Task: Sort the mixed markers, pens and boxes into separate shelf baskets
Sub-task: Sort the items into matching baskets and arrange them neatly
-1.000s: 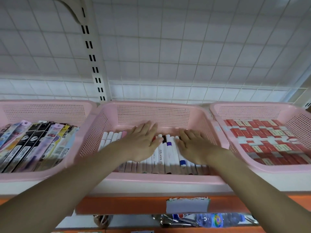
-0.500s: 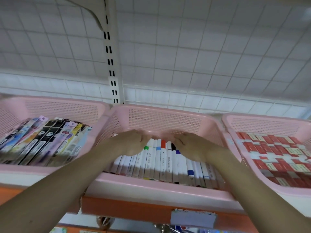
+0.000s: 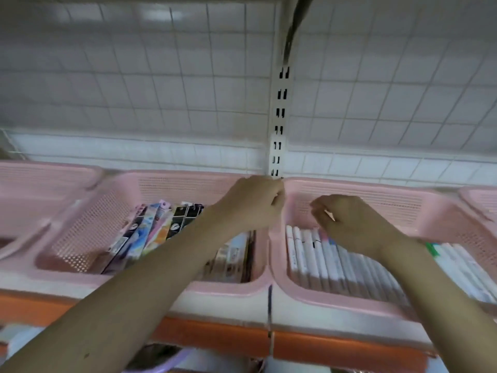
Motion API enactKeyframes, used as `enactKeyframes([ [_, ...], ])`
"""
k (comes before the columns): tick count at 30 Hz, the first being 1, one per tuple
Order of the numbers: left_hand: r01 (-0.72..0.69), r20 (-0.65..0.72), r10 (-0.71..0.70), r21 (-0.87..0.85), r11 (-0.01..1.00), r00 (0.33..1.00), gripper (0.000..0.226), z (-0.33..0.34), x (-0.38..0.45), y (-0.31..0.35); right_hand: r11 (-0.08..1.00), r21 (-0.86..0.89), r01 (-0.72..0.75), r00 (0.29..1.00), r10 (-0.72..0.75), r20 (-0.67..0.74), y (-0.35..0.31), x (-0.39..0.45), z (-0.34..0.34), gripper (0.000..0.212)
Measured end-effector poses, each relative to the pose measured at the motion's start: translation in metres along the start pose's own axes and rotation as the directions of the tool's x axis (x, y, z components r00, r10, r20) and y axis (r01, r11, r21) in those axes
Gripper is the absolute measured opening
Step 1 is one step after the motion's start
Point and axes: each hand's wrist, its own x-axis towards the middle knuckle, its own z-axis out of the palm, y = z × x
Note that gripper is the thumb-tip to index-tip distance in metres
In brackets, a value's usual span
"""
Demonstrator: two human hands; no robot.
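**Hands above the shelf baskets**

Shelf (image 3: 215, 296) carries pink baskets. Centre-left basket (image 3: 88, 232) contains packaged pens (image 3: 158, 227); right basket (image 3: 376, 195) contains white markers (image 3: 317, 254). Left hand (image 3: 252, 203) is curled, contents indeterminate. Right hand (image 3: 352, 224) is curled above the markers, grip indeterminate.

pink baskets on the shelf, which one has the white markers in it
The basket under the right hand, just right of the slotted upright. It holds rows of white markers; the basket to its left holds colourful flat packs instead.
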Motion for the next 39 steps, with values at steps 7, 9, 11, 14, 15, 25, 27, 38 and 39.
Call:
enactKeyframes([
  [7,0.187,0.218,-0.230,0.204,0.961,0.948,0.022,-0.026,-0.070,-0.151,0.990,0.074,0.120,0.983,-0.108,-0.148,-0.132,0.049,0.047,0.023],
  [9,0.221,0.278,-0.271,0.198,0.955,0.922,0.027,-0.027,-0.081,-0.188,0.992,0.058,0.114,0.994,-0.113,-0.007,-0.155,0.061,0.066,0.025],
  [11,0.249,0.293,-0.293,0.181,0.952,0.910,0.032,-0.028,-0.087,-0.218,0.997,0.024,0.077,0.987,-0.080,0.138,-0.171,0.074,0.080,0.028],
  [14,0.221,0.314,-0.270,0.184,0.958,0.910,0.035,-0.026,-0.086,-0.245,0.999,-0.031,0.010,0.976,-0.003,0.220,-0.185,0.095,0.089,0.031],
  [15,0.205,0.323,-0.253,0.177,0.963,0.912,0.034,-0.025,-0.085,-0.251,0.999,-0.039,-0.014,0.974,0.023,0.226,-0.188,0.101,0.090,0.035],
  [25,0.061,0.321,-0.066,0.028,0.998,0.945,0.046,-0.026,-0.082,-0.262,0.993,-0.114,0.013,0.916,0.034,0.399,-0.201,0.115,0.114,0.067],
  [27,0.024,0.309,-0.034,0.037,0.999,0.950,0.044,-0.028,-0.084,-0.261,0.991,-0.137,0.007,0.904,0.052,0.423,-0.202,0.118,0.113,0.064],
  [38,-0.038,0.364,0.018,0.049,0.998,0.931,0.041,-0.031,-0.085,-0.267,0.983,-0.171,0.073,0.914,0.003,0.405,-0.231,0.135,0.102,0.060],
  [39,-0.017,0.384,0.015,0.002,1.000,0.923,0.040,-0.030,-0.083,-0.265,0.984,-0.164,0.069,0.911,0.005,0.412,-0.231,0.135,0.104,0.059],
])
